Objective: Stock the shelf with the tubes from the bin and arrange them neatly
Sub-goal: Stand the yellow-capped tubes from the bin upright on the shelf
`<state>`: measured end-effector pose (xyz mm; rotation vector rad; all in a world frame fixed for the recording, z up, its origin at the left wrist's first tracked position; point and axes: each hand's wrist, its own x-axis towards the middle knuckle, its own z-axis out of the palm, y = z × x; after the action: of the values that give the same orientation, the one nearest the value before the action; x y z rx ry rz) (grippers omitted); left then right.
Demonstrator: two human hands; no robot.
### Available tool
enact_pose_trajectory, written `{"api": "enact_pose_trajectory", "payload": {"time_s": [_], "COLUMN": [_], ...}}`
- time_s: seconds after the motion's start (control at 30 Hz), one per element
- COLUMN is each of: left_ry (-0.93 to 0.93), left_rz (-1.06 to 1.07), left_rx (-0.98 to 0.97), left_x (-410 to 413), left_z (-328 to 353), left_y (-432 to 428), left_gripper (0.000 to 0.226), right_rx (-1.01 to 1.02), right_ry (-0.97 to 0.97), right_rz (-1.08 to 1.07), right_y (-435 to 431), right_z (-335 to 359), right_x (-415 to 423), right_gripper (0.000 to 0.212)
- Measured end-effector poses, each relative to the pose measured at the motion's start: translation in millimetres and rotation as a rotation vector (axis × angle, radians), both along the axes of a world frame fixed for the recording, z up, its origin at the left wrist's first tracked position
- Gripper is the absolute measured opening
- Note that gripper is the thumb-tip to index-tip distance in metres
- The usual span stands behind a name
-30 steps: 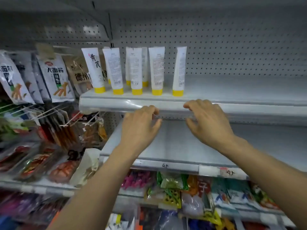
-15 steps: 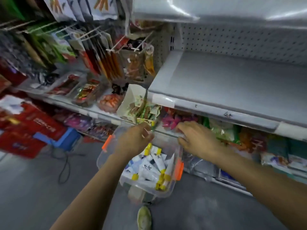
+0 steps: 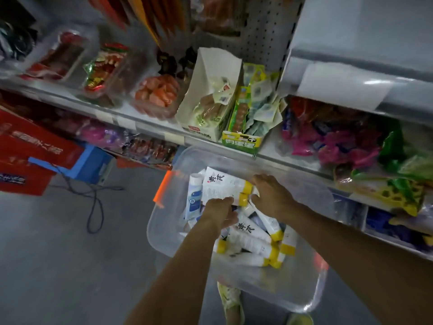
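Both hands down inside the clear bin (image 3: 164,231), right hand (image 3: 273,195) curled over the yellow-capped end of the top tube (image 3: 218,184), left hand (image 3: 221,213) curled just beside it, grip unclear, more tubes (image 3: 248,240) heaped between the forearms

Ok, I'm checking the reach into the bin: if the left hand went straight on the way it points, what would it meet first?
The white tube with black characters, lying in the bin: the left hand points at it and its fingertips seem to touch it, though depth is unclear.
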<state>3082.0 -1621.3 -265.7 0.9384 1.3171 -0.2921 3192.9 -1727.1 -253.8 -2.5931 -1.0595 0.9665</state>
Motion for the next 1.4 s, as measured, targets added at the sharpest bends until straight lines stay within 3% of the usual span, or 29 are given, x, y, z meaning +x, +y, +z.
{"api": "enact_pose_trajectory", "payload": {"time_s": [0.17,0.3,0.37,0.47,0.6,0.7,0.77,0.87,0.93,1.0,1.07,1.4], "left_ry": [-0.015,-0.079,-0.052,-0.013,-0.125,-0.14,-0.187,-0.293,-0.378,-0.442,-0.495,-0.736], "left_rz": [0.261,0.555,0.497,0.407,0.355,0.242,0.204,0.079,-0.013,-0.079,-0.121,-0.271], "left_rx": [-0.121,-0.241,-0.209,-0.158,-0.213,-0.179,-0.196,-0.187,-0.144,-0.055,0.039,0.312], "left_x": [16.3,27.2,27.0,12.1,-7.0,-21.5,-29.7,-41.4,-44.3,-42.8,-42.1,-13.2], "left_z": [-62.8,-84.8,-78.5,-70.7,-35.8,4.2,30.7,76.2,112.9,151.8,183.0,306.1], "left_y": [-5.5,-9.5,-12.6,-15.7,-23.5,-40.4,-55.6,-85.4,-111.3,-140.5,-171.1,-312.4], "left_gripper": [0.009,0.036,0.047,0.064,0.034,0.027,0.034,0.045,0.042,0.036,0.028,0.031], "right_rx": [-0.027,-0.076,-0.119,-0.115,0.025,0.089,0.15,0.253,0.299,0.37,0.44,0.676], "right_ry": [0.027,-0.164,-0.157,0.134,0.628,0.724,0.79,0.892,0.89,0.874,0.853,0.525], "right_rz": [-0.007,0.027,0.018,-0.157,-0.459,-0.526,-0.583,-0.561,-0.507,-0.533,-0.607,-0.448], "right_y": [25.6,36.8,39.8,38.8,17.8,-12.0,-34.9,-77.0,-110.6,-146.3,-179.7,-340.3], "right_z": [-48.5,-60.9,-65.0,-61.2,-28.1,4.0,29.1,74.4,106.7,136.8,167.5,312.5], "right_x": [-4.4,-15.8,-16.1,-15.2,-24.9,-34.6,-35.1,-34.7,-36.7,-37.6,-37.0,-22.2], "right_gripper": [0.052,0.044,0.046,0.047,0.035,0.034,0.041,0.021,0.015,0.032,0.036,0.005]}}
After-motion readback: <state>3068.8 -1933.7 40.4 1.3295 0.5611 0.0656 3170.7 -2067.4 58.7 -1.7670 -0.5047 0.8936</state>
